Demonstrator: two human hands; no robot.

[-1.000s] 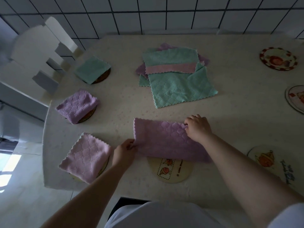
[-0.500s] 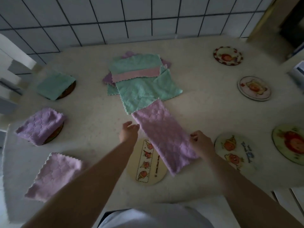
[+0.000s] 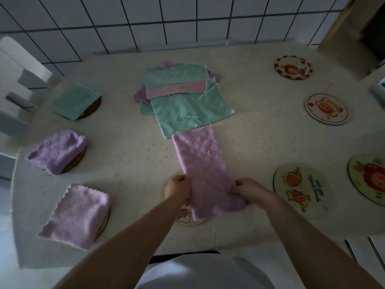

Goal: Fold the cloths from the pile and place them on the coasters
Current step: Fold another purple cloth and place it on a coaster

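Down at lower center, both hands are gripping the purple cloth (image 3: 200,163): left hand (image 3: 177,188) and right hand (image 3: 248,189) are pinching its near corners, having slid back from 0.5 s ago. It's lying over a coaster (image 3: 183,213) whose printed writing is too small to read, far end touching the pile (image 3: 183,97).

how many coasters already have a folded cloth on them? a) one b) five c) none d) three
d: a green folded cloth, a purple folded cloth and a pink folded cloth each sit on a coaster along the left; the long purple cloth is not yet fully folded.
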